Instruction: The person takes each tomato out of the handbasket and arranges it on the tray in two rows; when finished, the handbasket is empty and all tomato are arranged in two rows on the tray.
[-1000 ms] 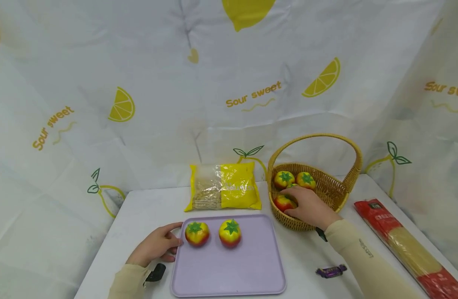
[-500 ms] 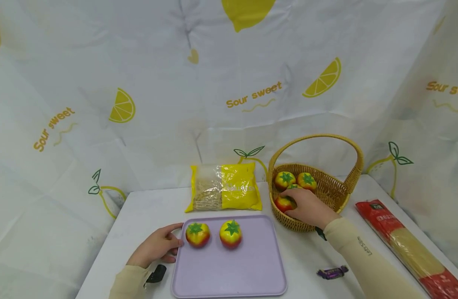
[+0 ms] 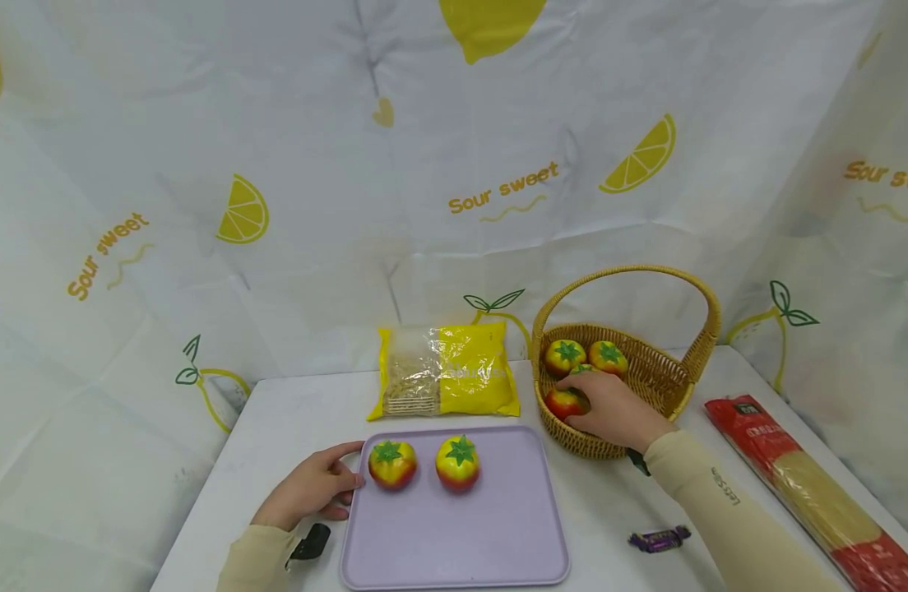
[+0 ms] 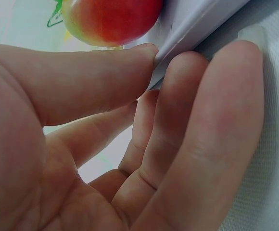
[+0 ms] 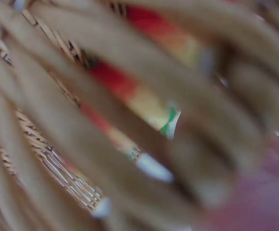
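My right hand (image 3: 618, 411) reaches into a wicker basket (image 3: 664, 382) and grips a red-and-yellow tomato (image 3: 562, 403) near its left wall. Several more tomatoes with green star-shaped tops lie there, among them one tomato (image 3: 608, 357) behind the hand. Wicker strands blur across the right wrist view, with red and yellow fruit (image 5: 149, 106) showing between them. At the left edge of a lilac tray (image 3: 454, 543), my left hand (image 3: 306, 487) touches the rim with thumb and fingertips, its fingers relaxed. On the tray sit a left tomato (image 3: 391, 465) and a right tomato (image 3: 457, 464).
Behind the tray lies a yellow bag (image 3: 476, 370) with a see-through panel. A purple-wrapped candy (image 3: 659, 539) is right of the tray. A long red packet of noodles (image 3: 809, 485) lies at the far right. The basket's tall handle (image 3: 632, 270) arches above it.
Both hands keep their places, the right on the tomato in the basket and the left at the tray. The view shifts only very slightly.
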The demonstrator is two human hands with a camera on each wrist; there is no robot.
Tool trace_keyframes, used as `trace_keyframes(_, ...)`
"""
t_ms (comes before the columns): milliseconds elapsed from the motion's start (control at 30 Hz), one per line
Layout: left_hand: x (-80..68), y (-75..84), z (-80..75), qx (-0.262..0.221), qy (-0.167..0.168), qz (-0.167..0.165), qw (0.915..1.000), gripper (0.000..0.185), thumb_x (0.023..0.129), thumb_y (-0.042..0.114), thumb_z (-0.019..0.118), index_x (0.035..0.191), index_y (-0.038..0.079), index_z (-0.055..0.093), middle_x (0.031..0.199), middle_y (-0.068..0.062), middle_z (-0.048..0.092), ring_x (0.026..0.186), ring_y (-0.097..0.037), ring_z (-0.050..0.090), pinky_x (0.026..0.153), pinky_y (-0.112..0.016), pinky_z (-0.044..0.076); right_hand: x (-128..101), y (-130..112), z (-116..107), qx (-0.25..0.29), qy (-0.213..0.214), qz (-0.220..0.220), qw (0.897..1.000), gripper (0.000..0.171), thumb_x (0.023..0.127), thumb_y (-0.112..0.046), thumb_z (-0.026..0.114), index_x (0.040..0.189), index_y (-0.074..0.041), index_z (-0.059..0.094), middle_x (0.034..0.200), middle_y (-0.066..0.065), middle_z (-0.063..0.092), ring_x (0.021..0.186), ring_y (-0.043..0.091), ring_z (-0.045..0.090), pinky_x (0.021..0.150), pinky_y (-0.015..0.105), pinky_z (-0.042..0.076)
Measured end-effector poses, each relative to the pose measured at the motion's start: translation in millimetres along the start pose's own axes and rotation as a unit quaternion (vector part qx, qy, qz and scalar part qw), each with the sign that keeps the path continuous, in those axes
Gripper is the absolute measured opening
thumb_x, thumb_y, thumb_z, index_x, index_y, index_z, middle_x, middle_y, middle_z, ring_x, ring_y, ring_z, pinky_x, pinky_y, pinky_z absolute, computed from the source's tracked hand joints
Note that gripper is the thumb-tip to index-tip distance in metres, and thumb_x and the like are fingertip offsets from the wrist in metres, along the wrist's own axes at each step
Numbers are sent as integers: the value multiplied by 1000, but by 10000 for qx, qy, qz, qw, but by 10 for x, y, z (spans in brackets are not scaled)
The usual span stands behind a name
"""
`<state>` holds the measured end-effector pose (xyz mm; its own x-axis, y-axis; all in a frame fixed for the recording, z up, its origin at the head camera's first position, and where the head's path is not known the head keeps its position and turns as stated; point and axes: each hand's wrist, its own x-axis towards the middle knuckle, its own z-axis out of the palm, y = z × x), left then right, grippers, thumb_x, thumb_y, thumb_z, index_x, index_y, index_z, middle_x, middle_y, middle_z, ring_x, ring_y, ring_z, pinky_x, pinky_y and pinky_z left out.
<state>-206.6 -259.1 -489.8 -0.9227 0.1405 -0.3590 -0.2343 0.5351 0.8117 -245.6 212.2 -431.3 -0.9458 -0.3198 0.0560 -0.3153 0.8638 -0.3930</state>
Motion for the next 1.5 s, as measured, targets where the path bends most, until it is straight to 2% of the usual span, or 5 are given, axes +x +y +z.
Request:
trace_keyframes(167,-13,21,-1,49,-14,-11,10000,66,89,18,77,148,13,49,88,-10,62,69,-19,62,60,-37,63,-23,-32,-68,38,38,-17,10000,49,85,-23,81,129,-9,66,126,9,68,114,29,63,99,53,54)
trace_keyframes(467,2,5,5,177,42,-109,9998,66,89,19,77,148,15,49,88,-10,62,66,-20,62,60,-36,62,-151,-198,-210,-402,446,-18,9982,52,84,-25,82,132,-13,64,134,14,62,121,35,58,101,56,52)
trace_keyframes(800,14,-19,-1,146,63,-66,9999,65,89,18,77,148,15,49,89,-11,62,69,-20,62,60,-37,63,-273,-488,-280,-581,875,-399,9937,55,84,-23,83,135,-15,62,137,13,60,130,42,52,103,59,50)
trace_keyframes(1100,26,-34,1,134,6,-17,9999,68,89,20,78,149,15,48,90,-11,61,68,-20,62,61,-37,63,-361,-798,-62,-678,1045,-854,9885,57,80,-22,87,132,-19,64,136,1,61,120,21,54,100,44,56)
trace_keyframes(1500,16,-24,4,92,-22,38,9999,68,89,19,78,149,14,48,89,-10,61,68,-19,62,61,-37,63,-362,-872,458,-819,855,-955,9884,54,79,-21,87,129,-23,66,132,-3,63,118,17,55,98,40,56)
